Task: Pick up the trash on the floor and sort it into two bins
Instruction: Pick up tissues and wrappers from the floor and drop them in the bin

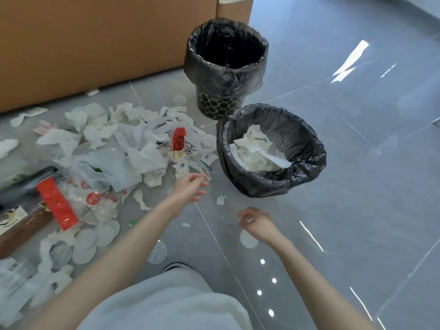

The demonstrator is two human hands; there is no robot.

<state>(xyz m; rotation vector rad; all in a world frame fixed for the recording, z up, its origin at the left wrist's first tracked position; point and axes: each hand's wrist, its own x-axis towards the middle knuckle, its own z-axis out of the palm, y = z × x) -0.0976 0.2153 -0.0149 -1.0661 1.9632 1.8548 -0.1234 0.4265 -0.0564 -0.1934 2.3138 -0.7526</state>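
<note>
Two black-lined bins: tall bin (219,106) honeycomb-patterned, low bin (273,184) holds crumpled white paper (254,151). Trash pile (119,144) of torn tissue and clear film on glossy grey floor (357,186) beside bins; flat red wrapper (57,203) long axis far-left to near-right. Left hand (190,186) fingers released; right hand (254,222) fingers curled, grasp unclear.

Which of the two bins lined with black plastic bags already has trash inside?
The lower, wider bin nearer the person: crumpled white paper lies in it. The taller gold-patterned bin behind shows only dark lining.
</note>
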